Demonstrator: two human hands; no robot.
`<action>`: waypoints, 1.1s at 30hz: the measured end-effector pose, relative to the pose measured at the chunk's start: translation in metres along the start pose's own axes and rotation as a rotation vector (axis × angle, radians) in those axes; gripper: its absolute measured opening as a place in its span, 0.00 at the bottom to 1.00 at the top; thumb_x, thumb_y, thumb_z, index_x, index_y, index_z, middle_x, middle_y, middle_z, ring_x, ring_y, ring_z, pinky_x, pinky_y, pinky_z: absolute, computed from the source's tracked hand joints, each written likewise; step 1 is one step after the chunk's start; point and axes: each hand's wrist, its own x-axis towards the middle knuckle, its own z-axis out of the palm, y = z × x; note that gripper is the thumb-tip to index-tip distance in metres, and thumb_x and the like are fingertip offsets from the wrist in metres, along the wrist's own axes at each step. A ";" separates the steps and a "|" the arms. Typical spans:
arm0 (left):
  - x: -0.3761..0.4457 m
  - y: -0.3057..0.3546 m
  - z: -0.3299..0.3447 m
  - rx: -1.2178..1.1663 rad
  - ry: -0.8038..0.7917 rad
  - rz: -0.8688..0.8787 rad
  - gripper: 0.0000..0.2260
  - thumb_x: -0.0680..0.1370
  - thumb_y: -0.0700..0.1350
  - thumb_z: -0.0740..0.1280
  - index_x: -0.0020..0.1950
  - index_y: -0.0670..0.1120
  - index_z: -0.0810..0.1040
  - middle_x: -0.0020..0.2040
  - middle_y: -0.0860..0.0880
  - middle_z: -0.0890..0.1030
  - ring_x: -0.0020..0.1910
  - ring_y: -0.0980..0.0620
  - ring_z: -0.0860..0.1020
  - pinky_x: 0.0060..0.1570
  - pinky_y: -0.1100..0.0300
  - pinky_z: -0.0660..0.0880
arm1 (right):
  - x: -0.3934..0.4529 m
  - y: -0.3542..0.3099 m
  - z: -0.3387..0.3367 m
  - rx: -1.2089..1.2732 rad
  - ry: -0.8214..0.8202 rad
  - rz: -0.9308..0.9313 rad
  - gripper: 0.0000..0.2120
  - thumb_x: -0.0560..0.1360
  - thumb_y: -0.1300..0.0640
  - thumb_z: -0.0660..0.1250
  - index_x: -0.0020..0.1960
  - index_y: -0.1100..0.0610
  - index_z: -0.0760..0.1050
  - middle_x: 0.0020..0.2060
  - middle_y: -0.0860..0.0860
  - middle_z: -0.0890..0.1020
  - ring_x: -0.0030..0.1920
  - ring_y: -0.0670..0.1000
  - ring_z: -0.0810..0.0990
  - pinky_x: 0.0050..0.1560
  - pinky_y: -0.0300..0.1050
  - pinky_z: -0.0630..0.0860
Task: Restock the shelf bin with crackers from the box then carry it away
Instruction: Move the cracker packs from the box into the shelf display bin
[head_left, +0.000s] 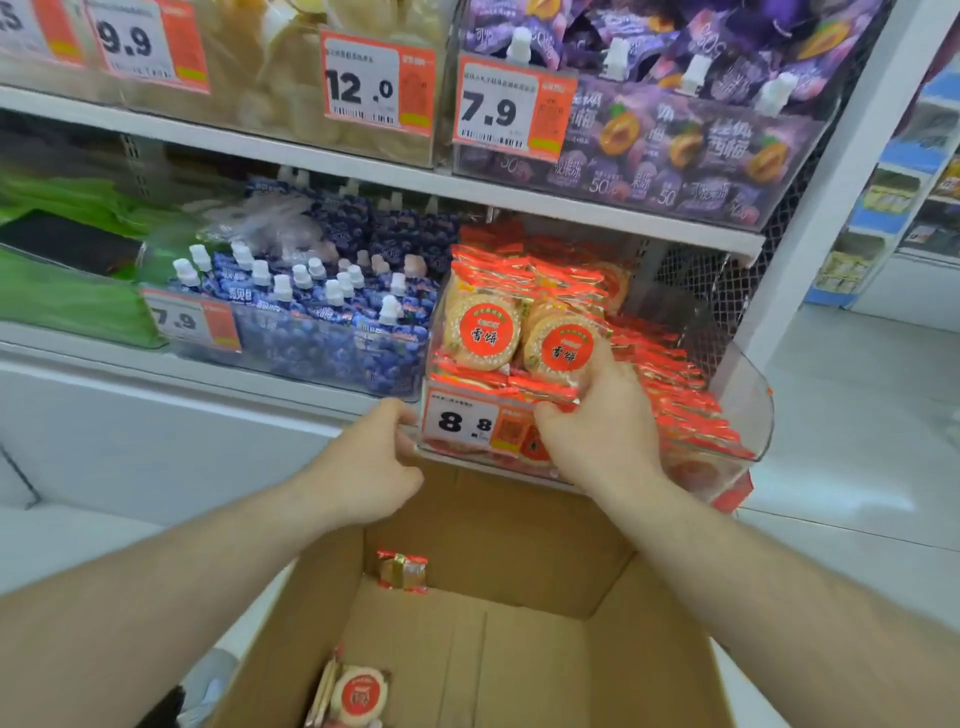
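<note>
A cracker pack (563, 348) is gripped by the right hand (597, 421) over the bin (748, 395); the bin's front corner is pinched by the left hand (374, 462)

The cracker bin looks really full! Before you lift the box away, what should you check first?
1. Right hand free of the cracker packet: not ok, it grips one at the bin's front.
2. Left hand free: cannot tell, its fingers curl at the clear bin corner.
3. Cardboard box emptied: not ok, packets remain at the back and front.
4. Bin filled: ok, packets are piled above its front.
5. Price tag showing: ok, reads 8.8.
</note>
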 end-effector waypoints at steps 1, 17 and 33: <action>0.001 -0.006 0.000 0.054 -0.074 -0.029 0.20 0.75 0.39 0.67 0.64 0.51 0.66 0.49 0.57 0.73 0.43 0.55 0.75 0.37 0.62 0.70 | -0.012 -0.002 0.015 0.032 -0.017 -0.077 0.35 0.70 0.54 0.68 0.75 0.55 0.62 0.55 0.54 0.77 0.57 0.55 0.75 0.56 0.50 0.74; 0.021 -0.067 0.002 0.309 -0.433 -0.231 0.23 0.76 0.43 0.65 0.71 0.50 0.66 0.53 0.54 0.79 0.51 0.54 0.78 0.55 0.55 0.77 | -0.152 0.063 0.302 0.022 -1.011 0.233 0.29 0.74 0.55 0.65 0.73 0.48 0.62 0.62 0.54 0.77 0.62 0.55 0.76 0.57 0.40 0.73; 0.024 -0.070 -0.001 0.296 -0.418 -0.237 0.21 0.77 0.43 0.65 0.69 0.50 0.67 0.50 0.59 0.76 0.46 0.60 0.75 0.46 0.67 0.73 | -0.125 0.118 0.283 0.781 -1.040 0.753 0.48 0.66 0.76 0.68 0.73 0.42 0.53 0.56 0.58 0.82 0.54 0.55 0.82 0.48 0.53 0.81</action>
